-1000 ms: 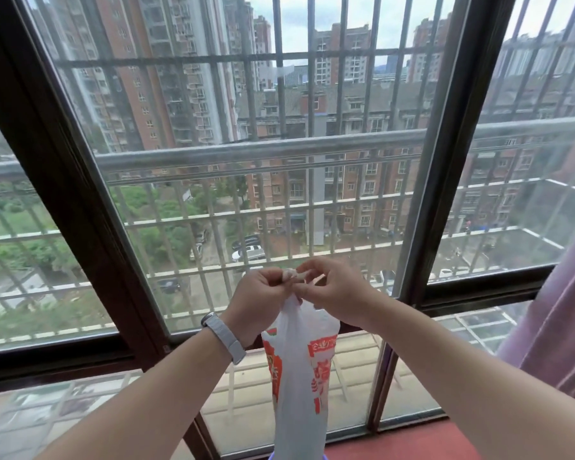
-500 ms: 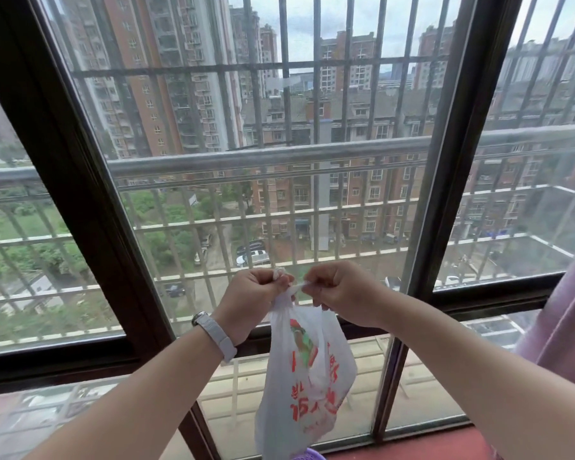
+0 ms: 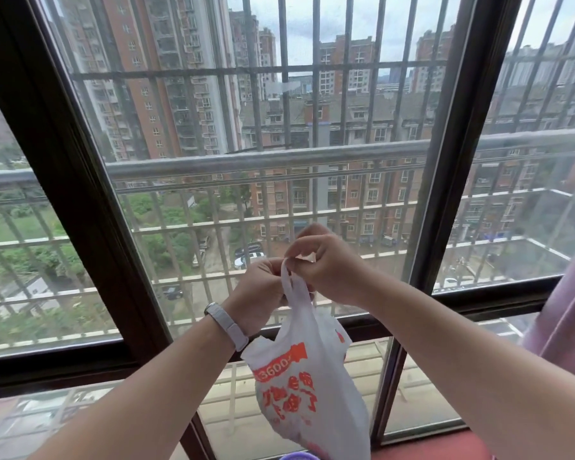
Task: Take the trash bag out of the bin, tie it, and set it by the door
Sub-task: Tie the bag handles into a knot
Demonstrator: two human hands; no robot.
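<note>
A white plastic trash bag (image 3: 307, 390) with orange-red print hangs in the air in front of the window. My left hand (image 3: 259, 293), with a pale watch band on its wrist, grips the bag's neck from the left. My right hand (image 3: 326, 263) sits slightly higher and pinches a thin white handle strip of the bag between thumb and fingers. The bag's body bulges below both hands and twists toward the right. A sliver of a purple bin rim (image 3: 296, 456) shows at the bottom edge, right under the bag.
A large dark-framed window (image 3: 80, 200) with metal security bars fills the view, close behind my hands. A pink curtain (image 3: 565, 320) hangs at the right edge. A red sill (image 3: 429, 446) runs along the bottom right. No door is in view.
My right hand has risen above the left, pulling a handle strip up. The bag has swung and turned, showing more of its printed side. The view has tilted up slightly.
</note>
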